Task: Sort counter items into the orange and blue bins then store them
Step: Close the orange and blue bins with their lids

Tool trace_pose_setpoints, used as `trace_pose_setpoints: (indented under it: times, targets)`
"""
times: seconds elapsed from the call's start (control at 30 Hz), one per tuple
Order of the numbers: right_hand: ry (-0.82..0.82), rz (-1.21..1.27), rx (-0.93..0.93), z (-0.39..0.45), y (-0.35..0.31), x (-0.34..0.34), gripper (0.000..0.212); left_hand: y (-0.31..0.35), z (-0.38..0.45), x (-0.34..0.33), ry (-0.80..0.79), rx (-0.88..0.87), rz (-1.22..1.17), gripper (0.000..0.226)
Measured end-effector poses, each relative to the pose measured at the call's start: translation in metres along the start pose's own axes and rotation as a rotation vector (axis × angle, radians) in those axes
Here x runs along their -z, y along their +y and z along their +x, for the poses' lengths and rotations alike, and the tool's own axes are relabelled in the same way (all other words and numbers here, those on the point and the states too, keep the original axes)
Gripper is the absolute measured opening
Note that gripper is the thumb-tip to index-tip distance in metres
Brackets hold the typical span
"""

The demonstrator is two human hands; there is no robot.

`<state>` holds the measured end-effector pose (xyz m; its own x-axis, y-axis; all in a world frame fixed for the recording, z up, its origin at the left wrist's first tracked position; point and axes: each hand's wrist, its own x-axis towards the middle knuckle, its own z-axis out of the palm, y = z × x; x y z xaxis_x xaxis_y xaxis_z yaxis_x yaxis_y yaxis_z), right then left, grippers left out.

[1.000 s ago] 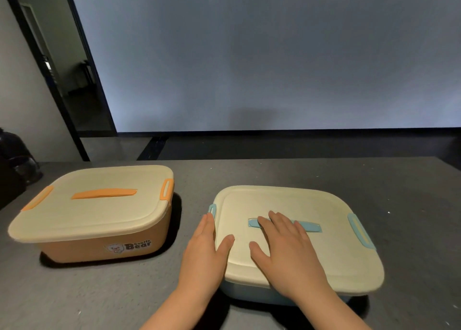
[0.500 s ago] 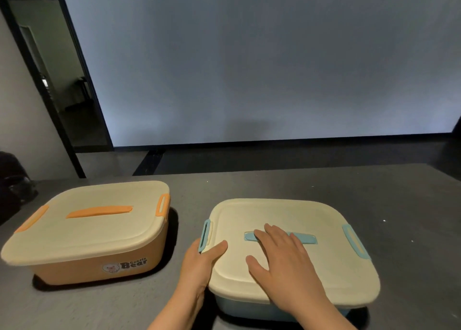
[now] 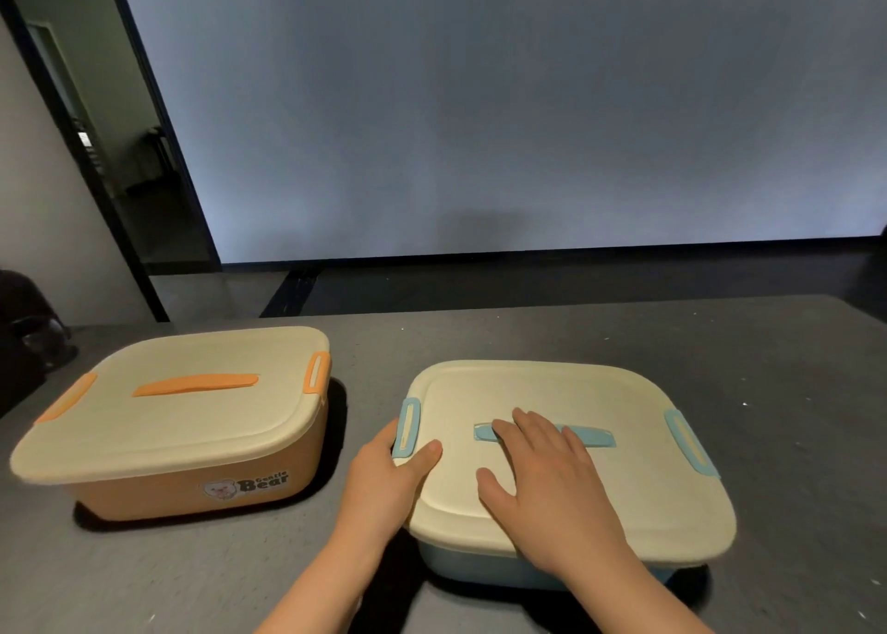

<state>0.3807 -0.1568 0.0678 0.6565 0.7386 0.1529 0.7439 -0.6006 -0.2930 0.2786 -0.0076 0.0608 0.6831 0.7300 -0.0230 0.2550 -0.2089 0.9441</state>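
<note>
The orange bin [image 3: 182,487] stands on the left of the grey counter, its cream lid on and both orange clips against the lid. The blue bin [image 3: 485,568] sits to its right under a cream lid [image 3: 624,451] with a blue handle strip. My left hand [image 3: 384,480] grips the lid's left edge at the blue side clip [image 3: 407,426], thumb on top. My right hand [image 3: 552,480] lies flat on the lid, fingers spread over the handle strip. A second blue clip [image 3: 689,441] sits on the right side.
The grey counter [image 3: 792,393] stretches around both bins. A dark object [image 3: 29,317] rests at the far left edge. Behind the counter is a large pale wall panel, with a dark doorway at the upper left.
My left hand slid from lying flat beside the lid to clasping its left edge at the blue clip. The right hand stayed pressed on the lid. The view tilted upward a little.
</note>
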Motion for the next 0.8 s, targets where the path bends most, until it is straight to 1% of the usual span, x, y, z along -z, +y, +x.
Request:
trace_pose_setpoints:
  times: [0.1, 0.17, 0.2, 0.23, 0.3, 0.37, 0.43, 0.53, 0.6, 0.7, 0.8]
  targets:
    - [0.0, 0.041, 0.019, -0.001, 0.002, 0.001, 0.059, -0.002, 0.002, 0.0, -0.017, 0.004, 0.044, 0.035]
    - [0.032, 0.172, -0.01, -0.001, 0.006, 0.007, 0.051, -0.001, 0.003, 0.001, -0.025, -0.013, 0.133, 0.039]
    - [0.074, 0.21, -0.041, -0.001, 0.013, 0.011, 0.045, 0.0, 0.005, -0.001, -0.035, -0.021, 0.196, 0.045]
    - [0.127, 0.169, -0.079, -0.001, 0.022, 0.014, 0.04, 0.001, 0.006, -0.004, -0.048, -0.026, 0.278, 0.052]
    - [0.202, -0.054, -0.2, -0.005, 0.045, 0.023, 0.043, 0.007, 0.008, -0.012, -0.043, -0.054, 0.507, 0.061]
    - [0.18, -0.212, -0.345, -0.008, 0.067, 0.03, 0.05, 0.013, 0.007, -0.021, 0.0, -0.096, 0.66, 0.06]
    - [0.128, -0.194, -0.461, -0.01, 0.081, 0.034, 0.057, 0.015, 0.007, -0.025, 0.027, -0.104, 0.661, 0.058]
    - [0.062, 0.025, -0.617, -0.009, 0.089, 0.041, 0.073, 0.014, 0.011, -0.024, 0.033, -0.083, 0.603, 0.057]
    - [0.08, 0.11, -0.676, -0.009, 0.089, 0.042, 0.08, 0.013, 0.011, -0.023, 0.032, -0.068, 0.568, 0.056]
    - [0.118, 0.137, -0.699, -0.015, 0.087, 0.046, 0.077, 0.015, 0.009, -0.021, 0.001, -0.074, 0.523, 0.054]
    - [0.181, 0.228, -0.735, -0.036, 0.083, 0.048, 0.068, 0.015, 0.011, -0.013, -0.069, -0.081, 0.475, 0.051]
